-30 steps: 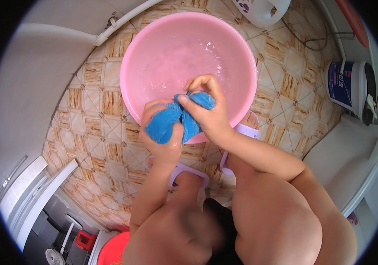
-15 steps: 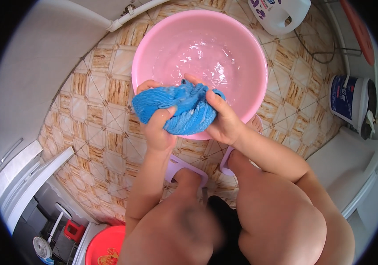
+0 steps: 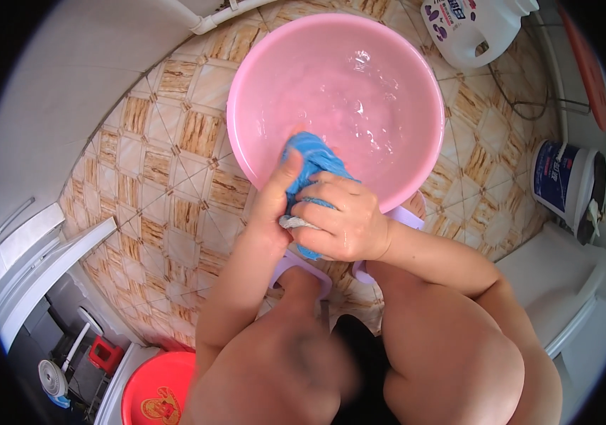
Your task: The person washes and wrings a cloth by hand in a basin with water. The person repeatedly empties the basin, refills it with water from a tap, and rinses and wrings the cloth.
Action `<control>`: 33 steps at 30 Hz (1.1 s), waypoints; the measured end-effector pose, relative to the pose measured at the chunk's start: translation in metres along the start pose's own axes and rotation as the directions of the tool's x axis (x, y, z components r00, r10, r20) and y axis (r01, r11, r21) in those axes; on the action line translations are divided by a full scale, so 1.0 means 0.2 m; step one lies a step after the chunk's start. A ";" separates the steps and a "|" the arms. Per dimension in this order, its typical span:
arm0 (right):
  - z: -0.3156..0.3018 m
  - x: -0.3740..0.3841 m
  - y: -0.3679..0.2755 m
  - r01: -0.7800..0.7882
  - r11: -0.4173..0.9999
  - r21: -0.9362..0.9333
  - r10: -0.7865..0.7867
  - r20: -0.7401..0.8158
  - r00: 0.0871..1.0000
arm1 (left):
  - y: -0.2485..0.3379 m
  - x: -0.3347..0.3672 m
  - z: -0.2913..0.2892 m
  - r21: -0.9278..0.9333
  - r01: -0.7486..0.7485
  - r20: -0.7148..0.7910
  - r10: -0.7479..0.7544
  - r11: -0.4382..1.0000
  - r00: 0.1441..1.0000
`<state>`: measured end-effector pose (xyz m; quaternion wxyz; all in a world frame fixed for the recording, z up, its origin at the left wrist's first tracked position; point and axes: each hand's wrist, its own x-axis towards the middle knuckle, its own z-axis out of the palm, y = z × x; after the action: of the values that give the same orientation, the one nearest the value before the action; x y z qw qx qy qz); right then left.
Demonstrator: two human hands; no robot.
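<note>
A crumpled blue towel (image 3: 315, 154), seemingly wet, is bunched between my two hands over the near-left rim of a pink basin (image 3: 255, 85). My left hand (image 3: 277, 202) grips it from the left, thumb up along its side. From the right, my right hand (image 3: 344, 218) wraps its fingers over the towel's lower part. A small pale patch pokes out between the hands, too covered to identify. Clear water (image 3: 338, 106) with bright glints lies in the basin. Part of the towel is hidden under my right fingers.
A white jug (image 3: 469, 32) stands beyond the basin at the far right. A blue-and-white bucket (image 3: 563, 177) sits at the right wall. Lower left, a red basin (image 3: 136, 386) is beside a doorway. Purple slippers (image 3: 301, 273) are on my feet, on patterned tiles (image 3: 197, 134).
The towel went from spread wide across both hands to a tight, more upright bunch. My right hand came left and over it. The view shifted slightly.
</note>
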<state>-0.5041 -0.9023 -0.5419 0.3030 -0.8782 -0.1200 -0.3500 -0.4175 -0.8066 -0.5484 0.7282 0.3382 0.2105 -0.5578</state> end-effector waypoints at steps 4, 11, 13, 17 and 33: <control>-0.04 0.02 0.02 -0.273 0.954 0.120 0.279 -0.034 0.960 | -0.02 0.00 0.05 0.098 -0.013 -0.114 0.024 0.995 0.993; -0.13 0.10 0.02 -0.657 0.520 0.546 0.821 -0.107 0.560 | -0.07 0.04 0.24 0.136 -0.481 -0.014 0.488 0.866 0.873; -0.13 0.13 0.03 -0.678 0.357 0.643 0.894 -0.027 0.446 | -0.06 0.06 0.20 0.254 -0.536 0.031 0.547 0.805 0.837; -0.08 0.08 0.07 -0.630 0.085 0.772 0.939 0.149 0.310 | -0.03 0.04 0.18 0.417 -0.614 0.050 0.658 0.670 0.751; -0.06 0.01 0.11 -0.507 -0.446 0.738 0.857 0.516 -0.003 | -0.01 0.09 0.04 0.651 -0.759 0.611 0.590 0.005 0.528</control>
<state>-0.4993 -0.9281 -0.5432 0.8523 -0.3056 0.4204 -0.0586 -0.4142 -0.8243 -0.5552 0.6219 0.6706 -0.3618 -0.1808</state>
